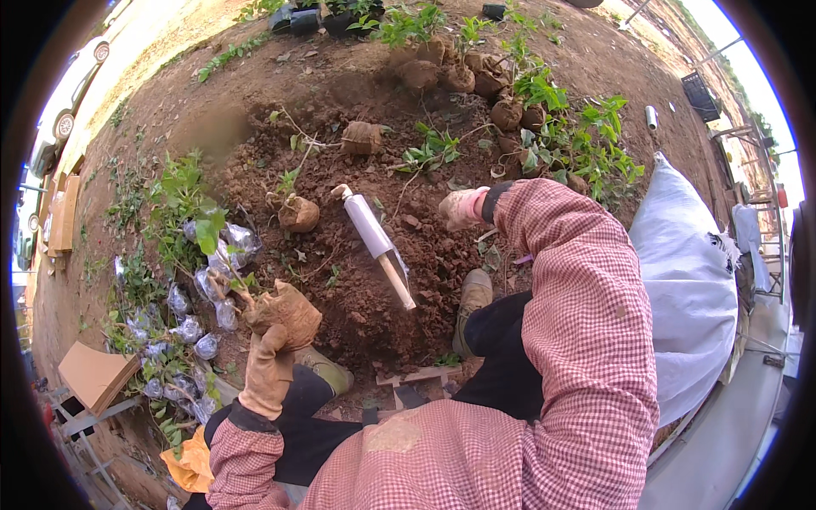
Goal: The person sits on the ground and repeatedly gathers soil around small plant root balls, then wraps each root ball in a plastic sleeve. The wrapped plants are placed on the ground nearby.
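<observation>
My left hand (271, 363), in a tan work glove, holds a plant by its root ball (288, 315), which is wrapped in brown material. Leafy stems lean from it to the left. My right hand (460, 209), gloved with a pink cuff, is low over loose reddish soil (440, 268); its fingers are partly hidden, so whether it holds anything is unclear. Between the hands lies a roll of clear plastic film (370, 224) on a wooden stick. Beyond it, a brown-wrapped root ball (298, 214) and another wrapped root ball (361, 138) rest on the soil.
Plants with plastic-wrapped root balls (188, 329) lie at the left, near stacked cardboard sheets (95, 376). Several brown-wrapped seedlings (507, 113) are grouped at the far side. A large white woven sack (685, 299) stands at the right. Black nursery pots (305, 21) sit at the top.
</observation>
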`<control>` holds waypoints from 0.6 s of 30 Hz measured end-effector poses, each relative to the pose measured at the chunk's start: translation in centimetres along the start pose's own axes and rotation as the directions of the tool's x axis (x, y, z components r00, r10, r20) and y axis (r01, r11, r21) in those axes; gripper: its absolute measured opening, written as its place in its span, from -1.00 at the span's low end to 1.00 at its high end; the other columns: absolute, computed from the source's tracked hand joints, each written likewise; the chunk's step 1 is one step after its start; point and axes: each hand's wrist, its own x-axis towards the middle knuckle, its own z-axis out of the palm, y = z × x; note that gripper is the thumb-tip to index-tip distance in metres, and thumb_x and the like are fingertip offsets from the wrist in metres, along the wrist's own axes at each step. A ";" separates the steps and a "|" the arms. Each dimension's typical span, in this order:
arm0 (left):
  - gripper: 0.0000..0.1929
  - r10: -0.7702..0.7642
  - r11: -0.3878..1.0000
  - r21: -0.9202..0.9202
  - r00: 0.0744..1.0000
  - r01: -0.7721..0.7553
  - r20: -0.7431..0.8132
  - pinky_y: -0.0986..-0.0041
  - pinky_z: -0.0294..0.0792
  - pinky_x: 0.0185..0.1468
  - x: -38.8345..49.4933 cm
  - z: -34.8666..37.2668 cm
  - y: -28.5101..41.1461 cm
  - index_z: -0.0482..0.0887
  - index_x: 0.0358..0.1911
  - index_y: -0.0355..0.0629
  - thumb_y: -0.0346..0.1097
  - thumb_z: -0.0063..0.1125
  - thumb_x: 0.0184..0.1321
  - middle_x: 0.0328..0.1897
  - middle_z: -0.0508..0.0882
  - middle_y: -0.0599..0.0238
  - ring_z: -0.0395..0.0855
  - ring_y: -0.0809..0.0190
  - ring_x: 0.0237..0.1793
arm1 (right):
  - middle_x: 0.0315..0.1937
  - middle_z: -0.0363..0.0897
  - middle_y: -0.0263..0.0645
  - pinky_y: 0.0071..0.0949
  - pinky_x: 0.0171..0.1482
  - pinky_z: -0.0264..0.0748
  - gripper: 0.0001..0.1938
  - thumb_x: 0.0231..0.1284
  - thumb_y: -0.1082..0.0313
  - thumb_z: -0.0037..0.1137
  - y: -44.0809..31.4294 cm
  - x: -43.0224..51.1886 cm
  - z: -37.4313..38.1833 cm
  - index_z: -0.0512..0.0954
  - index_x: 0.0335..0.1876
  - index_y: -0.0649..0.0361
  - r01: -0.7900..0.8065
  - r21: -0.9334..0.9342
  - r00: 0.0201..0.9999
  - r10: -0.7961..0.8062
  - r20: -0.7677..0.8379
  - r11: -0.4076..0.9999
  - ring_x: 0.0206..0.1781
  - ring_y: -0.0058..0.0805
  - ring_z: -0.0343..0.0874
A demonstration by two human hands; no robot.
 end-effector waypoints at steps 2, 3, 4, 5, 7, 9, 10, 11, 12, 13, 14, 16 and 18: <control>-0.46 -0.106 0.994 -0.045 0.991 0.102 -0.087 0.18 0.26 0.49 0.2 -0.4 -0.1 0.39 0.37 -0.21 -0.34 0.21 0.34 0.41 0.49 0.18 0.44 0.07 0.39 | 0.05 0.66 -0.02 -0.14 0.18 0.51 -0.46 0.09 0.10 0.19 4.2 -2.2 4.0 0.56 0.18 0.22 -0.082 0.131 0.997 0.083 -0.004 0.988 0.16 -0.05 0.61; -0.44 -0.171 0.975 -0.162 0.981 0.155 -0.088 0.17 0.24 0.50 0.3 -0.6 -0.1 0.39 0.37 -0.21 -0.34 0.25 0.31 0.42 0.48 0.18 0.43 0.05 0.39 | 0.16 0.60 -0.02 -0.15 0.26 0.46 -0.40 0.16 0.05 0.20 6.1 -3.4 5.4 0.50 0.29 0.20 -0.118 0.196 0.993 0.116 0.021 0.973 0.24 -0.06 0.56; -0.41 -0.218 0.963 -0.182 0.971 0.198 -0.098 0.15 0.22 0.51 0.5 -0.7 -0.2 0.39 0.37 -0.22 -0.33 0.29 0.28 0.42 0.48 0.18 0.42 0.04 0.40 | 0.16 0.60 0.01 -0.15 0.27 0.45 -0.38 0.16 0.05 0.20 7.5 -3.9 6.5 0.47 0.31 0.23 -0.218 0.266 0.973 0.231 -0.017 0.939 0.24 -0.04 0.55; -0.38 -0.251 0.946 -0.234 0.963 0.224 -0.094 0.14 0.20 0.53 0.7 -0.7 -0.3 0.38 0.37 -0.23 -0.33 0.32 0.25 0.42 0.48 0.17 0.42 0.03 0.40 | 0.16 0.59 0.05 -0.15 0.27 0.45 -0.35 0.16 0.06 0.21 8.7 -4.3 7.2 0.44 0.33 0.26 -0.279 0.345 0.943 0.324 -0.079 0.896 0.24 -0.02 0.55; -0.36 -0.270 0.953 -0.183 0.949 0.241 -0.160 0.13 0.20 0.53 1.5 -0.4 -0.7 0.39 0.36 -0.23 -0.31 0.35 0.23 0.41 0.49 0.17 0.42 0.02 0.40 | 0.28 0.46 0.11 -0.18 0.43 0.28 -0.35 0.21 0.08 0.20 10.0 -3.4 7.8 0.39 0.36 0.27 -0.176 0.719 0.730 0.580 -0.363 0.672 0.39 -0.01 0.38; -0.36 -0.288 0.956 -0.123 0.937 0.268 -0.199 0.13 0.21 0.52 2.3 0.1 -1.1 0.39 0.36 -0.23 -0.30 0.35 0.22 0.41 0.49 0.17 0.42 0.03 0.40 | 0.24 0.49 0.11 -0.21 0.42 0.30 -0.38 0.21 0.15 0.22 10.9 -1.0 7.2 0.39 0.35 0.28 -0.023 0.809 0.393 0.750 -0.533 0.587 0.38 -0.03 0.40; -0.36 -0.293 0.956 -0.068 0.928 0.285 -0.229 0.11 0.23 0.50 2.6 0.4 -1.2 0.39 0.36 -0.21 -0.29 0.36 0.21 0.39 0.51 0.19 0.43 0.02 0.39 | 0.24 0.49 0.09 -0.22 0.41 0.31 -0.39 0.21 0.18 0.24 11.4 0.4 6.4 0.39 0.34 0.28 0.057 0.808 0.262 0.773 -0.578 0.586 0.36 -0.03 0.41; -0.36 -0.301 0.953 -0.057 0.923 0.297 -0.238 0.10 0.24 0.49 3.0 0.7 -1.4 0.39 0.36 -0.20 -0.29 0.36 0.21 0.38 0.51 0.19 0.44 0.01 0.38 | 0.24 0.49 0.08 -0.23 0.40 0.32 -0.40 0.21 0.22 0.25 12.1 1.8 5.3 0.39 0.33 0.28 0.101 0.841 0.165 0.824 -0.541 0.532 0.35 -0.03 0.42; -0.36 -0.310 0.950 -0.046 0.918 0.309 -0.248 0.09 0.24 0.48 3.2 0.9 -1.5 0.39 0.36 -0.20 -0.28 0.35 0.21 0.38 0.51 0.19 0.44 0.01 0.38 | 0.23 0.48 0.07 -0.22 0.38 0.33 -0.40 0.20 0.24 0.27 13.0 2.9 4.0 0.39 0.33 0.28 0.200 0.767 -0.023 0.785 -0.619 0.610 0.34 -0.03 0.42; -0.36 -0.315 0.947 -0.030 0.915 0.318 -0.252 0.09 0.25 0.48 3.5 1.2 -1.6 0.39 0.36 -0.19 -0.27 0.35 0.22 0.37 0.51 0.20 0.45 0.00 0.37 | 0.23 0.47 0.06 -0.21 0.36 0.34 -0.40 0.19 0.27 0.29 14.1 3.6 2.9 0.38 0.33 0.27 0.266 0.745 -0.145 0.789 -0.597 0.612 0.32 -0.02 0.43; -0.40 -0.312 0.947 -0.011 0.908 0.322 -0.281 0.06 0.28 0.45 3.7 1.5 -1.8 0.41 0.34 -0.19 -0.28 0.32 0.22 0.34 0.53 0.21 0.47 0.02 0.35 | 0.22 0.46 0.07 -0.18 0.35 0.35 -0.37 0.18 0.23 0.31 15.4 3.8 1.5 0.37 0.34 0.26 0.282 0.751 -0.259 0.801 -0.540 0.597 0.32 0.00 0.42; -0.41 -0.287 0.943 0.074 0.907 0.324 -0.309 0.07 0.30 0.43 4.1 1.9 -2.1 0.40 0.33 -0.19 -0.32 0.28 0.23 0.32 0.54 0.23 0.48 0.05 0.35 | 0.25 0.41 0.10 -0.12 0.34 0.36 -0.27 0.12 0.11 0.37 18.0 4.0 -1.0 0.32 0.37 0.26 0.168 0.916 -0.275 0.909 -0.312 0.365 0.34 0.04 0.38; -0.42 -0.273 0.941 0.130 0.928 0.312 -0.253 0.12 0.36 0.38 4.5 2.4 -2.3 0.37 0.34 -0.20 -0.41 0.21 0.22 0.28 0.55 0.26 0.52 0.09 0.30 | 0.20 0.44 0.03 -0.04 0.29 0.39 -0.27 0.00 0.04 0.43 19.3 4.0 -2.4 0.37 0.27 0.22 0.039 0.956 -0.122 0.951 -0.285 0.291 0.29 0.07 0.39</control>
